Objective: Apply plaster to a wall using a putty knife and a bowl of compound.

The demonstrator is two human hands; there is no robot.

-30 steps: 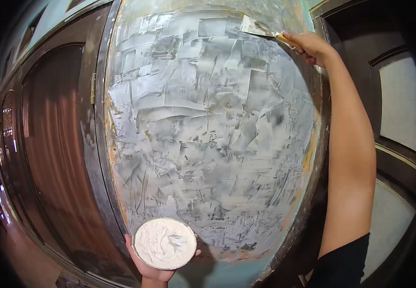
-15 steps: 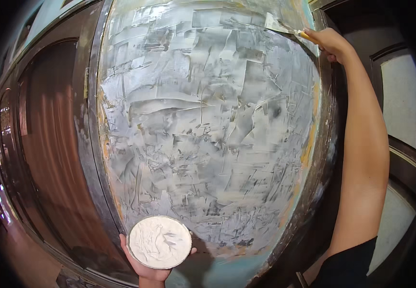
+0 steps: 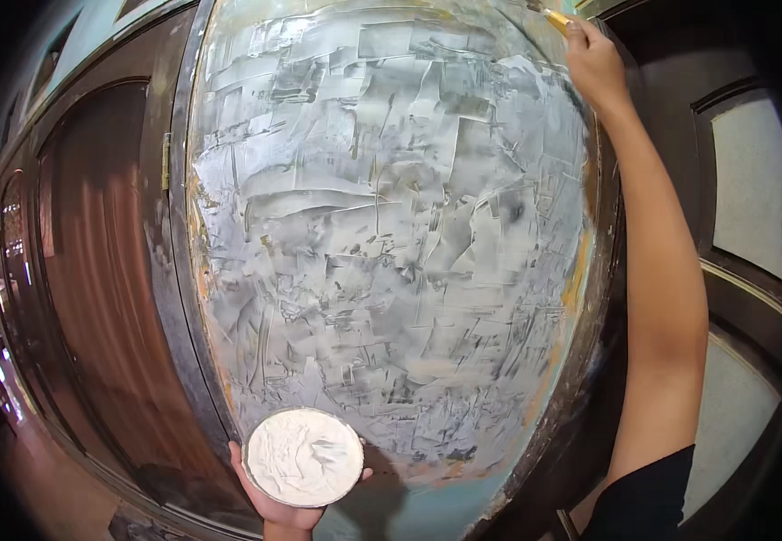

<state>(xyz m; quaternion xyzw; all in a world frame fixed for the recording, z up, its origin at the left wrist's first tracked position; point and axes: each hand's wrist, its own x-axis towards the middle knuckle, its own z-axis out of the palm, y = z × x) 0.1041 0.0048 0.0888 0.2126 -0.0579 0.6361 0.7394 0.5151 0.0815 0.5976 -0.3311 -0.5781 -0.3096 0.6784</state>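
Right hand risen, grip clamped on yellow-handled scraper — left hand cups round putty-caked plate

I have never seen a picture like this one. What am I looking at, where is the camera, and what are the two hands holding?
No machine is here: a person works with bare hands. The camera sits on the person's head, and its wide lens bends straight edges, so the flat wall panel looks rounded. The panel is covered with uneven grey-white filler strokes. The left hand, at the bottom, holds a round dish of white paste from below. The right hand, with the arm stretched up, holds a tool with a yellow handle at the panel's top right corner; its blade is out of view. Dark wooden doors stand on the left.
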